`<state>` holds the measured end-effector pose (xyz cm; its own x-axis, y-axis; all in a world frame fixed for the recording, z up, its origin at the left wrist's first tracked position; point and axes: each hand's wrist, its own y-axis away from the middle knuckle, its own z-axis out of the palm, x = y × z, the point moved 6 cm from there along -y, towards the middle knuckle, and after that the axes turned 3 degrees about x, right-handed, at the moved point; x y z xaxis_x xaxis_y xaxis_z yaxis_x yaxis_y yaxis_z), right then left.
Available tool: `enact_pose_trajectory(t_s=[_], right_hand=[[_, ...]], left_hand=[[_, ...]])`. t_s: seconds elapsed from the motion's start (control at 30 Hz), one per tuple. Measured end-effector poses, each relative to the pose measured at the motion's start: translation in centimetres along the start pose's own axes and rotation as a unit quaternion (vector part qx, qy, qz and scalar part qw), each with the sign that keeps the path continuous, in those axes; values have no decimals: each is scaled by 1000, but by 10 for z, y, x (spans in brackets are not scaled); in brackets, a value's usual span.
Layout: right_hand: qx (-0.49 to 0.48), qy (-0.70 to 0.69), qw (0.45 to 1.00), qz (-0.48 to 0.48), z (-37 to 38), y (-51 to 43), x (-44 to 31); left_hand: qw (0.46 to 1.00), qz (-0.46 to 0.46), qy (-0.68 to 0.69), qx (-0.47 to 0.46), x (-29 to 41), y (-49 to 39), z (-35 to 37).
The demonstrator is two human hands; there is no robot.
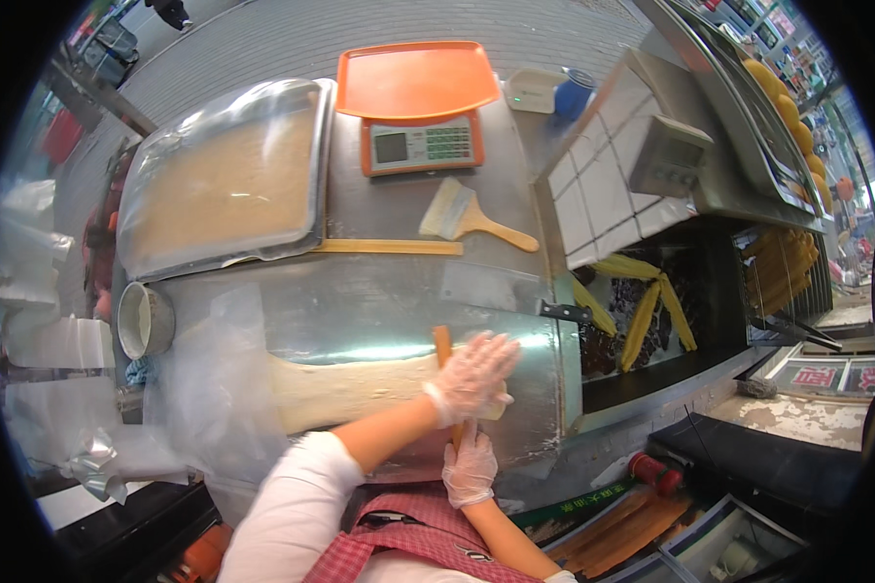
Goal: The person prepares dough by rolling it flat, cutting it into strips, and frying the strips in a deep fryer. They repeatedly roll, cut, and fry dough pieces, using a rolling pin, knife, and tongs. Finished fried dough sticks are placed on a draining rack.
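A long flat strip of pale dough (350,393) lies on the steel worktop. Across its right part runs a narrow wooden stick (443,344). My right hand (470,466), in a clear plastic glove, grips the near end of that stick. My left hand (475,375), gloved the same way, lies palm down over the stick and the dough's right end, its fingers stretched out together. Its palm side is hidden. A bit of dough (496,409) shows beneath this hand. Clear plastic sheeting (208,386) covers the dough's left end.
A cleaver (492,288) lies beyond the dough, its handle towards a fryer with yellow dough sticks (640,324). Further back are a wide brush (456,211), wooden strip (390,247), orange scale (423,146) and plastic-covered tray (226,175). A metal bowl (146,321) stands left.
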<state>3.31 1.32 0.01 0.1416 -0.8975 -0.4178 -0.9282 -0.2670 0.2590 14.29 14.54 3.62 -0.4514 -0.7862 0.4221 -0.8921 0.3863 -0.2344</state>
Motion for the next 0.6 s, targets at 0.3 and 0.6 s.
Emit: enact_pose_trajectory(t_s=[0.3, 0.6], right_hand=[[-46, -11, 994, -100, 26, 25, -69], [-62, -30, 964, -258, 72, 49, -150]], left_hand=[[992, -63, -58, -95, -22, 75, -53], [956, -131, -81, -250, -85, 240, -65]])
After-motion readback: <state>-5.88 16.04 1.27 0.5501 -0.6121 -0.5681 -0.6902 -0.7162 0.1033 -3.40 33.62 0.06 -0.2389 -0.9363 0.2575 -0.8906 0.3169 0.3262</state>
